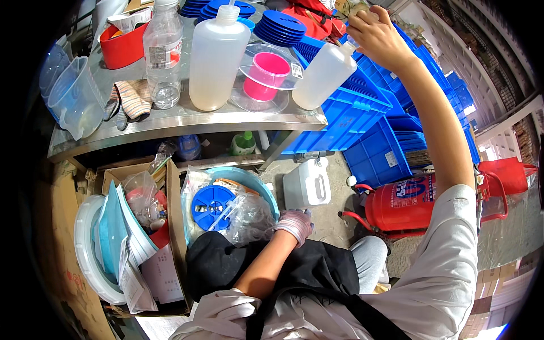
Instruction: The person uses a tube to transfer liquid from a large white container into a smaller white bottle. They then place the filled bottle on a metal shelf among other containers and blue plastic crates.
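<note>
My bare right hand (378, 38) reaches out to the far right, fingers closed at the neck of a translucent white plastic bottle (324, 76). That bottle leans to the right at the table's corner, with some liquid showing low inside. On my left hand (294, 225) is a striped knit glove; it rests low over my lap, nearest a white jerrycan (307, 184), and its fingers are mostly hidden. Beside the bottle, a pink cup (266, 76) sits within a clear plastic spool. A second translucent bottle (218, 62) stands upright left of it, next to a clear drink bottle (162, 62).
The metal table (187, 122) also bears a glove (130, 101), a measuring jug (76, 102), a red container (122, 48) and blue discs (280, 28). Blue crates (340, 113) and a red fire extinguisher (399, 204) stand right. A blue basin (266, 190) and cardboard box (177, 226) lie below.
</note>
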Action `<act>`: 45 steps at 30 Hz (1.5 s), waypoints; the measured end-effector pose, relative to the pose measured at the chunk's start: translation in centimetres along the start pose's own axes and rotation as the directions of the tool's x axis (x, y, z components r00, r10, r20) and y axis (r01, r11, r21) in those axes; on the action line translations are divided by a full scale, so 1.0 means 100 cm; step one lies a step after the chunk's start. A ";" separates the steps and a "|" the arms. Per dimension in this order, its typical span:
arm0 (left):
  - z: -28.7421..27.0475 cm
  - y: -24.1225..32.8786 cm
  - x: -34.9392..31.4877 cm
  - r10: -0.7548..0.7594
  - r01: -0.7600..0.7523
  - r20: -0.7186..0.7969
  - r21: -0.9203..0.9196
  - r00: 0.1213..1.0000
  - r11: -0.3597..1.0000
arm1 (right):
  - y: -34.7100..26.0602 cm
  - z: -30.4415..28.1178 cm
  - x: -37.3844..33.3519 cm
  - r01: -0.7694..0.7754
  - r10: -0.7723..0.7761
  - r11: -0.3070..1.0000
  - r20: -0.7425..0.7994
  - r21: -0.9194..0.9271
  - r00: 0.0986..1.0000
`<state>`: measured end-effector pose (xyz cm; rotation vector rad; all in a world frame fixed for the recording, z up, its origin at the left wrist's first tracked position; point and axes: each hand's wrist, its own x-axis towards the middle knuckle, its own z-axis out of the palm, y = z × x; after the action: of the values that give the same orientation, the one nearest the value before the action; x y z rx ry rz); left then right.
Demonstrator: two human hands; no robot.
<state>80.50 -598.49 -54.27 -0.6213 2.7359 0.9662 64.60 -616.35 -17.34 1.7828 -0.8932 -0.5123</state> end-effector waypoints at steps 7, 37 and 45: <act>0.005 -0.002 0.001 0.044 -0.043 -0.054 0.009 0.998 0.999 | -0.005 -0.008 0.005 0.059 -0.055 0.994 0.050 -0.091 0.997; -0.007 0.000 -0.010 0.039 -0.040 -0.028 -0.023 0.999 0.999 | -0.009 -0.011 0.011 0.114 -0.106 0.972 0.046 -0.204 0.993; -0.007 0.001 -0.006 -0.010 0.011 0.032 -0.035 0.999 0.999 | -0.007 0.003 -0.020 -0.351 0.353 0.925 0.014 0.146 0.935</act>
<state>80.93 -598.67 -53.45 -0.6194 2.6907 1.0146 63.39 -614.88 -18.22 1.6998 -1.2383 -0.2055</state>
